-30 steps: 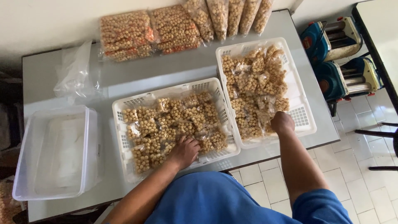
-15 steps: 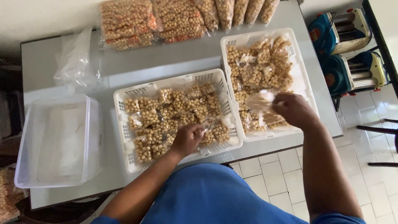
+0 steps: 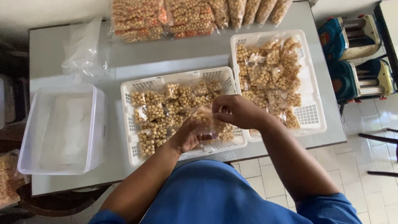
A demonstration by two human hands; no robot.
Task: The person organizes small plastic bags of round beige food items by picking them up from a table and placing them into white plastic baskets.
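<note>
My left hand (image 3: 188, 137) and my right hand (image 3: 236, 111) meet over the near white basket (image 3: 182, 77), both holding one small clear packet of round tan snacks (image 3: 204, 119). The left hand cups it from below and the right pinches its top. That basket is full of similar small packets (image 3: 159, 118). A second white basket (image 3: 311, 116) to the right holds more packets (image 3: 269, 74), with bare floor at its near end.
A grey table (image 3: 166, 54) carries both baskets. Large clear bags of the same snacks (image 3: 166, 16) lie along its far edge. Loose empty plastic bags (image 3: 85, 49) sit at far left, above a clear plastic tub (image 3: 62, 128). Blue machines (image 3: 356, 62) stand right of the table.
My right hand lifted a packet out of the right basket and carried it left. My left hand rose from the near basket to meet it; both now hold the packet.
</note>
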